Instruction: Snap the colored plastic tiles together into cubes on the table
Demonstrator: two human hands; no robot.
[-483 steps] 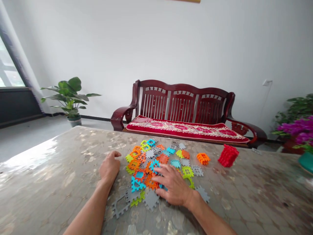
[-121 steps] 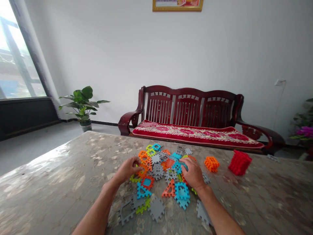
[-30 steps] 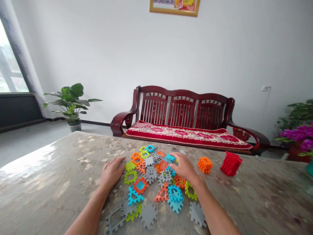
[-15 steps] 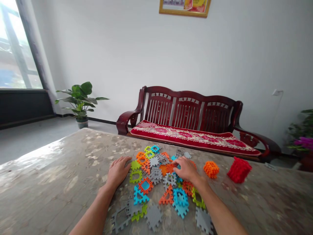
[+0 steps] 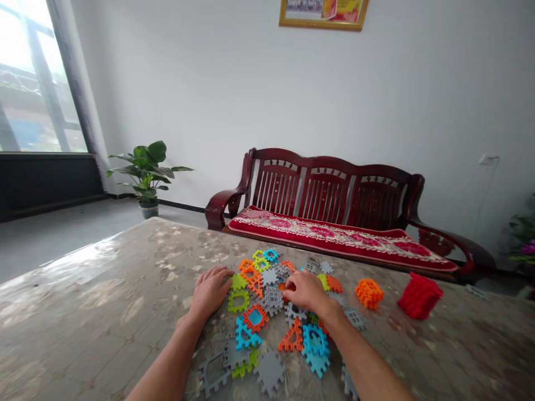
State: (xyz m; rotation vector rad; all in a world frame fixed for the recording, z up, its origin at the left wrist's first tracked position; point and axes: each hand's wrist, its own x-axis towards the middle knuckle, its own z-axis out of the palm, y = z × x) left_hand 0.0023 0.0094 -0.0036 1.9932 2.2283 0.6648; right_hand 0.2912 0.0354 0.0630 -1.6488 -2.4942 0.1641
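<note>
2 bare forearms (image 5: 169, 356), tapered in outline, bare left grip (image 5: 211, 289), bare right grip (image 5: 307, 289)

The bench (image 5: 304, 162) is maroon, the runner (image 5: 334, 235) on it red-and-cream floral. Before the bench, toothed pieces (image 5: 270, 368) are orange, blue, lime and grey.

Bare R hand (image 5: 306, 291) blocks view of multicoloured toothed plastic pcs (image 5: 273, 299)

Can't tell if it grips any; those under palm hidden. Grey toothed plate (image 5: 346, 382), twd near side of grey-brown patterned tabletop (image 5: 137, 289), partly behind R forearm (image 5: 355, 345). Tabletop's near edge cut off. Small grey item (image 5: 477, 292) nr far edge too blurry to ID. Gold-framed picture (image 5: 324, 14) cropped up top; purple flowers (image 5: 528, 248) cropped at R.
</note>
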